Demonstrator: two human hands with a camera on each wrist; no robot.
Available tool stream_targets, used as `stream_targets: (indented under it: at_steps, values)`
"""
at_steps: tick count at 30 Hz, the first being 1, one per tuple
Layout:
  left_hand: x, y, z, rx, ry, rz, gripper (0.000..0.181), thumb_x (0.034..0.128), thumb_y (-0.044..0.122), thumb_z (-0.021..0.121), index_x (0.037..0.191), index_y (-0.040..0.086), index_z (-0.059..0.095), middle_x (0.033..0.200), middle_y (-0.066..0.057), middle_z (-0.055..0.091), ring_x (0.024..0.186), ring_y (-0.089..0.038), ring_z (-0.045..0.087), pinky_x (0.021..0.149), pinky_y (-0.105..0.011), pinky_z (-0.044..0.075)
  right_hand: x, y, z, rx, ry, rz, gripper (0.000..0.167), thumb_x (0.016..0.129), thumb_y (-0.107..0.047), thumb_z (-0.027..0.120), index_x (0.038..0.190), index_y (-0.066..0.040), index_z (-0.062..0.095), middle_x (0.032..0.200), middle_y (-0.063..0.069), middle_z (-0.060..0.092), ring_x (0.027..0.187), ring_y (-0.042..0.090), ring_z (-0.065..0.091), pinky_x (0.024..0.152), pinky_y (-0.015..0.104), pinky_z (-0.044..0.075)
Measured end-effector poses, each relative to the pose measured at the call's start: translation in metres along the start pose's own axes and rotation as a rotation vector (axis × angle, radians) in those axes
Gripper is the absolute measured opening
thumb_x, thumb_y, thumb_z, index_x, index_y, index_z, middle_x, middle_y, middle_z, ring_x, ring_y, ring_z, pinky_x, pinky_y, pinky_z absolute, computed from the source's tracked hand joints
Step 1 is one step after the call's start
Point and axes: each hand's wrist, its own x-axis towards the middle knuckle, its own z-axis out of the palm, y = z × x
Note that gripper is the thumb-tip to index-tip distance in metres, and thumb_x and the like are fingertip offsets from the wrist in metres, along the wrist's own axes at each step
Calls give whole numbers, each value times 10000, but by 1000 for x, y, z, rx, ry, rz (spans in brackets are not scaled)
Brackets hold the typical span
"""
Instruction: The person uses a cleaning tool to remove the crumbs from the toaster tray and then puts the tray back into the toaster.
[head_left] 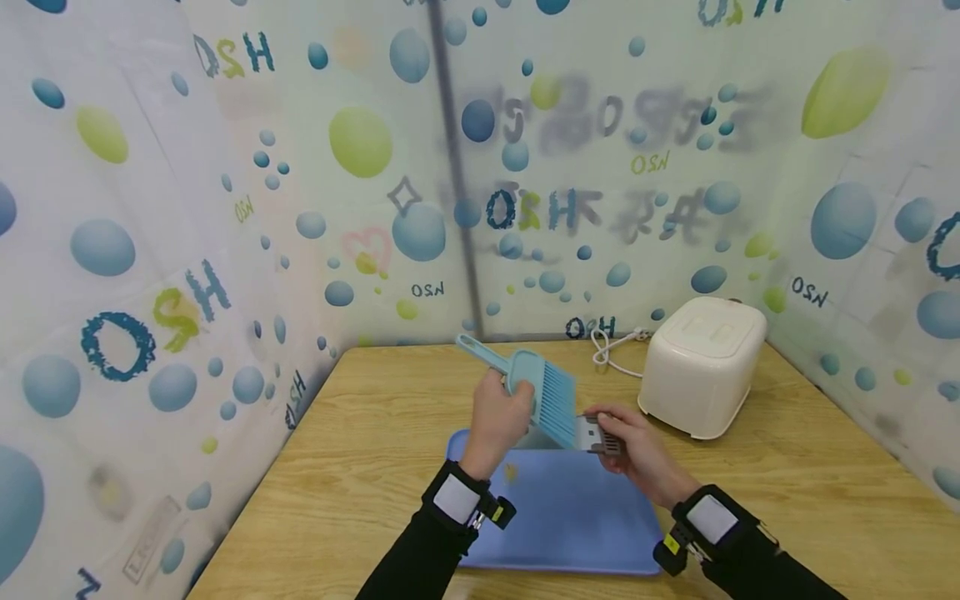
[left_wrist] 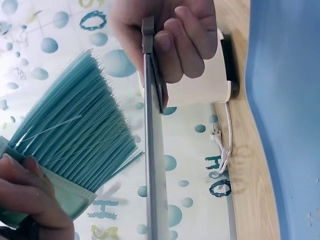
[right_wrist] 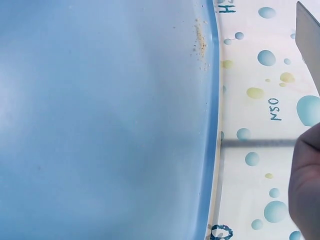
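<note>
My left hand (head_left: 497, 425) grips a light blue hand brush (head_left: 558, 407) by its base, its handle pointing up and left and its bristles to the right. The fingers of my right hand (head_left: 645, 457) pinch the grey end of a thin flat plate (head_left: 592, 434), which looks like a toaster crumb tray. In the left wrist view the plate (left_wrist: 150, 150) stands nearly edge-on, with the brush bristles (left_wrist: 82, 125) beside it. Both are held above the far edge of a blue tray (head_left: 562, 517). A patch of crumbs (right_wrist: 201, 42) lies on that tray.
A cream toaster (head_left: 705, 367) stands at the back right of the wooden table (head_left: 360, 467), its white cord and plug (head_left: 611, 348) beside it. Behind the table hangs a patterned curtain (head_left: 375, 208), which also covers both sides.
</note>
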Motion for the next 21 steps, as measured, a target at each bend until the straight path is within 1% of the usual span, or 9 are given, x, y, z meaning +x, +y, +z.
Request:
stream_targets:
  at_steps: [4,10,12,16,21]
  values:
    - [-1,-5,7,-3,-15,-10,272,924,69,507,1177,29,597,784,-62,685,486,-140,572,420,-264,446,1,0,1,16,-12,-8,341,1101,-240,394,1334,-15,502,988,102,567,638,155,498,556,258,393]
    - [-4,-12,12,27,-14,-9,217,932,80,507,1126,27,588,832,-48,676,599,-120,627,461,-274,461,1,2,3,36,-8,-9,313,1099,-220,388,1312,-24,507,987,132,566,619,146,487,548,253,391]
    - [-5,-13,12,32,-16,-7,201,935,74,498,1114,30,580,821,-50,670,628,-123,643,484,-279,480,0,2,4,38,-8,-11,314,1099,-215,386,1313,-17,504,989,135,558,620,151,484,548,254,390]
    - [-6,-14,12,40,-17,-14,213,933,65,494,1125,18,571,825,-55,680,674,-126,675,514,-287,513,0,2,5,31,-12,-16,333,1101,-214,378,1327,2,492,978,103,554,629,157,484,552,256,389]
    - [-6,-15,9,36,-18,-17,260,935,64,500,1176,-5,567,908,-82,712,727,-144,710,554,-292,554,-2,1,4,16,-23,-24,357,1103,-227,372,1345,12,478,958,78,561,637,157,493,557,253,393]
